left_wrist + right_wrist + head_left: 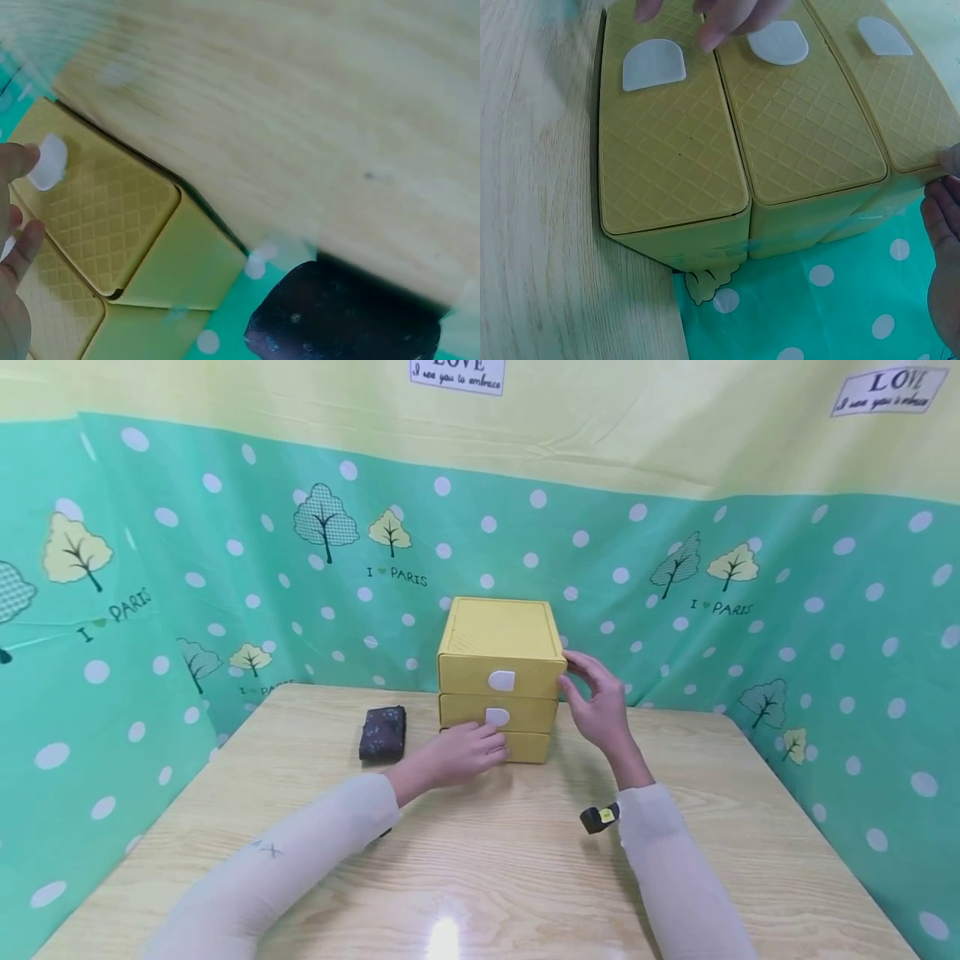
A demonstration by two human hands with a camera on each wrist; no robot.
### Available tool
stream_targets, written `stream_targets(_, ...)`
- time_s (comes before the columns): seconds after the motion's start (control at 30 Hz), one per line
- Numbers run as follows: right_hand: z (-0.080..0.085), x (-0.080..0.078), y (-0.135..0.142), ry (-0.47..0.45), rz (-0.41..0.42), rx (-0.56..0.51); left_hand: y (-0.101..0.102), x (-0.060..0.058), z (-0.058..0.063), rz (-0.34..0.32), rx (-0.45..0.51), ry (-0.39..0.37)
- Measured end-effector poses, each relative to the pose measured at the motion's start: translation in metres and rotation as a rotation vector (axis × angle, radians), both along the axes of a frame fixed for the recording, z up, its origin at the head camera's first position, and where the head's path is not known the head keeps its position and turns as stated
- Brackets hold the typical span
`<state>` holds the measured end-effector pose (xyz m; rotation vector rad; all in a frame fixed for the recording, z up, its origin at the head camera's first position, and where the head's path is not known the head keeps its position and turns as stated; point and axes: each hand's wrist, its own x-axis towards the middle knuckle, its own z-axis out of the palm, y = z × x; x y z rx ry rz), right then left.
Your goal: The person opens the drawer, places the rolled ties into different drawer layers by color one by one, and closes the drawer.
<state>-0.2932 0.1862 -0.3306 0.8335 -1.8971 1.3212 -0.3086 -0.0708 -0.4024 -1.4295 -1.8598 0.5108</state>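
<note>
While pale sleeves [307, 847] stretch over the nearer part of the wooden surface [487, 877], a small black device [597, 818] shows beside the right cuff. Beyond them the left hand [463, 753] lies palm down before the lower fronts, its forearm slanting in from the surface's left edge. Its fingers are loosely bent, with thumb and forefinger apart: the thumb is by the lowest tab [51, 163], the fingers by the middle tab [497, 717]. Whether they touch either tab I cannot tell.

The yellow drawer stack [534, 678] stands three drawers high near the middle of the surface's far edge. Its walls look like thin, stiff plastic, so it is probably light for its bulk and apt to slide or twist if pulled by one front alone. The raised lattice on the fronts should give some grip, but the white tabs look smooth and shallow; a fingertip behind a tab's edge is likely the best hold for a drawer, with a second hand steadying the body.

The right hand [602, 706] is raised from a bent wrist and pinches the top drawer's right front corner, thumb toward the front panel and fingers along the side. Left of the stack, well apart from it and toward the surface's far left corner, lies a dark patterned pouch [382, 733], probably soft. Past the far edge hangs a green dotted cloth [495, 543].
</note>
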Motion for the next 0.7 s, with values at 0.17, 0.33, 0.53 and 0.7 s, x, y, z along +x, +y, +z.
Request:
stream_targets(0.17, 0.000, 0.001, 0.000, 0.007, -0.002, -0.005, 0.006, -0.011, -0.005, -0.017, -0.092, 0.131)
stream_targets(0.33, 0.000, 0.001, -0.001, 0.010, -0.009, -0.004, 0.010, -0.013, -0.006, -0.041, -0.130, 0.174)
stream_targets(0.53, 0.000, 0.001, -0.001, 0.012, -0.016, 0.001, 0.011, -0.017, -0.014, -0.045, -0.146, 0.159)
stream_targets(0.7, -0.001, 0.001, -0.001, 0.015, -0.018, 0.001, 0.013, -0.016, -0.015, -0.033, -0.149, 0.159)
